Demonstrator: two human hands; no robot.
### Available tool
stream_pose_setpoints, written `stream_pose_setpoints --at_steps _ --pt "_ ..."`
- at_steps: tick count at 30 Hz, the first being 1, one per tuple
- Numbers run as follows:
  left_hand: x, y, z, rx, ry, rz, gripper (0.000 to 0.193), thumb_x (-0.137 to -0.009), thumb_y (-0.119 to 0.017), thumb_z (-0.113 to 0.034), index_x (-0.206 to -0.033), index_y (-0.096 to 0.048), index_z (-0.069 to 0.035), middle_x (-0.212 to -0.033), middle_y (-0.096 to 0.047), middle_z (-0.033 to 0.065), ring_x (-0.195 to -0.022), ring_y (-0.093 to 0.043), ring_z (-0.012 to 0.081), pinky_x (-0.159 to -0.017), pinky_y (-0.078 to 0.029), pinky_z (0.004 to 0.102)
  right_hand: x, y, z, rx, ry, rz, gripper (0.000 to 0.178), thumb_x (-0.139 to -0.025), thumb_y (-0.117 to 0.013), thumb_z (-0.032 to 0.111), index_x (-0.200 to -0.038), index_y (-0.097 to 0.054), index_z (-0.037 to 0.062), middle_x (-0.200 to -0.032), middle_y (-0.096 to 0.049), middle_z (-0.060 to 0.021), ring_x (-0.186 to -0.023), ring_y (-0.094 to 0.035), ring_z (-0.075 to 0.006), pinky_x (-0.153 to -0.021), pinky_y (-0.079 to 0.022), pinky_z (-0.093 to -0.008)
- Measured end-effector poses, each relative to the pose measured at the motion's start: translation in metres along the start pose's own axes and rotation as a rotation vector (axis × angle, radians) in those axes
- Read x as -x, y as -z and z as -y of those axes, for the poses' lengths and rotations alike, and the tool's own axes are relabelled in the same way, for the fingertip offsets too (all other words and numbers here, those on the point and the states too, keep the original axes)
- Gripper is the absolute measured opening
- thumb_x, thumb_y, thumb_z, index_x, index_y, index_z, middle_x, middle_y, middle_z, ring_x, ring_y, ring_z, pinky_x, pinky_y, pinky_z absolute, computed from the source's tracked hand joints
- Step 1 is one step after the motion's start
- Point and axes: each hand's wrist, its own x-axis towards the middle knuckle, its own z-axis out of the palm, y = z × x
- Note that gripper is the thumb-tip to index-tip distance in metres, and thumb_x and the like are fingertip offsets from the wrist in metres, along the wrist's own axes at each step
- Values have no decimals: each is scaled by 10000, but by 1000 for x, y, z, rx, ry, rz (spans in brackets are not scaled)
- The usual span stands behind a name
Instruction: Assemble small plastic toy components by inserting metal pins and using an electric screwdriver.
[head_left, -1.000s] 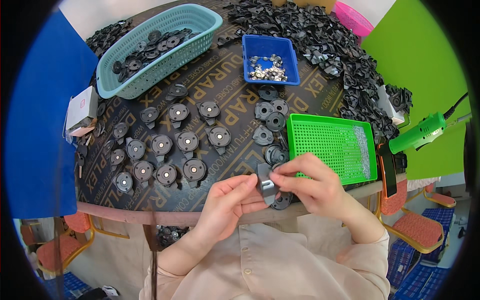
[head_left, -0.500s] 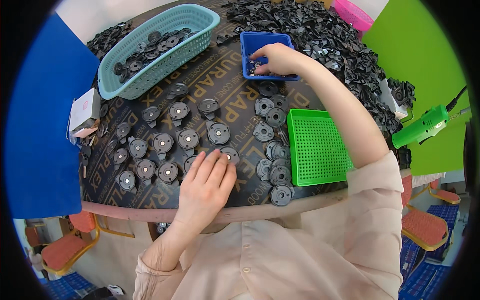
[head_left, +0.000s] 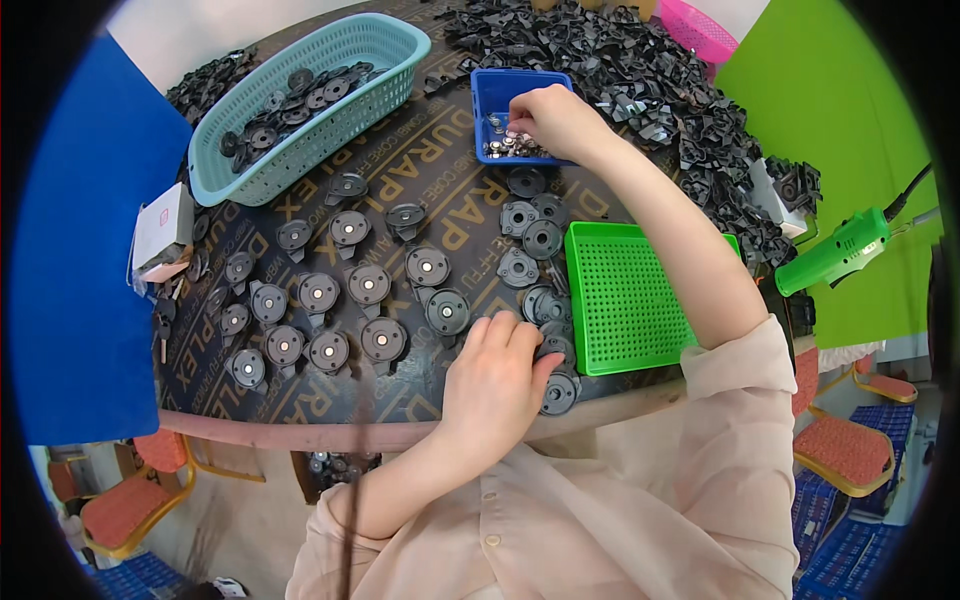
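Note:
My left hand (head_left: 492, 385) is at the table's near side, fingers curled and thumb closed against a round black plastic part (head_left: 556, 346) in the right-hand column of such parts. My right hand (head_left: 560, 118) reaches into a blue bin (head_left: 524, 80), fingertips pinched together among small shiny metal pieces (head_left: 518, 146); whatever they hold is too small to make out. Left of my left hand, several round black parts (head_left: 382, 340) lie in loose rows, many with a bright metal piece at the centre. Those in the column, like this black disc (head_left: 542, 239), show open centre holes.
A green perforated tray (head_left: 630, 300) lies under my right forearm. Beyond are a light-blue basket (head_left: 215, 165) of black parts and a large heap of black pieces (head_left: 580, 50). A green electric screwdriver (head_left: 835, 255) hangs at right; a white box (head_left: 163, 225) stands at left.
My left hand has moved right, from the rows of discs to the column of parts, and closed on one. My right hand's fingers have drawn together inside the blue bin.

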Motion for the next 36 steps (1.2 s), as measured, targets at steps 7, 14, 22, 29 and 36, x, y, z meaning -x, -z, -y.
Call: stream_pose_setpoints --at_steps 7,14,22,29,36 --pt "-3 20 -3 337 305 48 224 -755 -766 -96 -879 -604 -5 -765 -648 63 -645 -613 124 -598 -499 247 7 15 2 -345 -114 -4 119 -715 -725 98 -826 -711 56 -761 -682 -97 -716 -660 -196 -692 -518 -309" --pt "2 34 7 866 497 30 256 -785 -720 1 -1020 -621 30 -820 -671 71 -679 -639 113 -592 -523 212 9 27 6 -380 -205 32 115 -776 -706 58 -885 -689 24 -750 -690 -74 -673 -654 -125 -635 -503 -242" --pt "1 41 18 1394 774 -17 135 -885 -642 -91 -962 -563 -13 -915 -679 121 -760 -692 226 -668 -589 299 113 79 93 -893 -18 204 110 -782 -719 76 -858 -670 13 -925 -681 -72 -807 -616 -94 -636 -490 -240" --pt "3 41 14 1593 784 53 171 -920 -609 -168 -995 -555 -24 -964 -676 129 -867 -684 239 -734 -581 331 159 68 121 -911 -178 206 82 -791 -719 76 -866 -688 75 -984 -648 -19 -888 -605 -108 -653 -491 -236" --pt "9 42 16 1530 766 54 130 -934 -565 -122 -1027 -570 -31 -985 -677 121 -925 -676 262 -782 -578 363 154 64 111 -999 -197 159 77 -812 -690 43 -886 -668 42 -951 -635 -34 -843 -614 -115 -691 -517 -262"
